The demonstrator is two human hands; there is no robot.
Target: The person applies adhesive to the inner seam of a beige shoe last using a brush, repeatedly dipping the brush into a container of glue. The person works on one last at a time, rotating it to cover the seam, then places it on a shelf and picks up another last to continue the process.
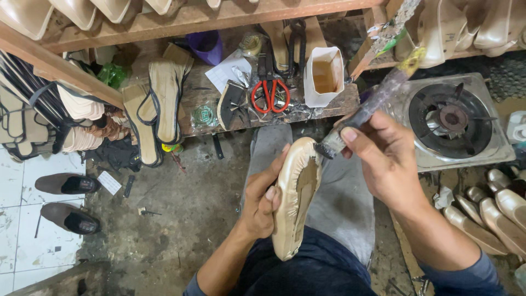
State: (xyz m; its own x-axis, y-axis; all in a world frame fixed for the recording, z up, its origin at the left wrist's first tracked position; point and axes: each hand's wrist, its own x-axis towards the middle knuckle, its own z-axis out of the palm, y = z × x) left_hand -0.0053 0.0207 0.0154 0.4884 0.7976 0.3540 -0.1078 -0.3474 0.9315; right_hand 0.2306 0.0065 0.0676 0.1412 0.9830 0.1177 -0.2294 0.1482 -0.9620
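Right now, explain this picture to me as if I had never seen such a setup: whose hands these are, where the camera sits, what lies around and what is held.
There is no machine here: a person works with two bare hands, and the one picture comes from a camera worn on that person's head, looking down over the lap.

The left hand has its grip around a beige shoe upper, turned sole side up. The right hand holds a brush whose dark tip touches the shoe near its toe end.

In front stands a low wooden bench. On it lie red-handled scissors, a white open container of amber liquid and flat sandal soles. To the right sits a gas burner, with finished beige shoes below it. On the white tiles at left is a pair of brown shoes.
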